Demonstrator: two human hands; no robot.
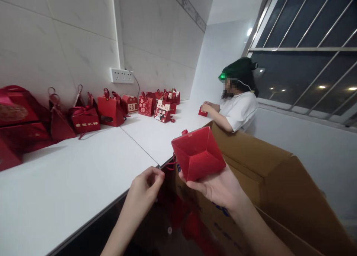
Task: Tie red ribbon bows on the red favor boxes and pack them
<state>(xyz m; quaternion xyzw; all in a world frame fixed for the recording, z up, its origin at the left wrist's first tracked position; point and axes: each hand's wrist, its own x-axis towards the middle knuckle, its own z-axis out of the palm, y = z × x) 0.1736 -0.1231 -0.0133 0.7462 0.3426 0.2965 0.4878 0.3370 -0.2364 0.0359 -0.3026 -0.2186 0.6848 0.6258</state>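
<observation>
Beside the white table (92, 178), I watch the right hand (219, 189) cradle a red paper gift box (200, 155), open end facing me; the left hand (147, 181) curls narrow nearby, thumb meeting fingertips.

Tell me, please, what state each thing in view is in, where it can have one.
Red box, open, its inside facing the camera.
Right hand, palm up, holding the red box.
Left hand, fingers curled, nothing visible held.
Cardboard box, open at the top.
Ribboned box, upright, bow tied.
Light on the co-worker's cap, lit green.
Wall socket, cable beside it; plugged in or not, cannot tell.
</observation>
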